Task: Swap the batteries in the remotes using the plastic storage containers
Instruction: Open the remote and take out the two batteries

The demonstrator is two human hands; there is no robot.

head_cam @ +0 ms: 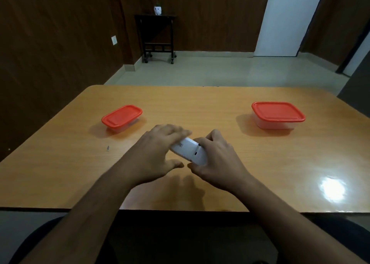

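The white plastic remote (189, 151) lies back-up, slanted, near the middle of the glossy orange wooden table (220, 103). The right hand (215, 159) grips its near end, fingers curled round it. The left hand (156, 153) rests blurred, straight fingers across its far end. Two red-lidded clear plastic containers sit closed: one at ten o'clock (121, 116), one at two o'clock (278, 114).

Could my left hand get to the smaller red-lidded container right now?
Probably yes: the smaller container sits just left of your left hand, with bare table between, though that hand's fingers rest on the remote.
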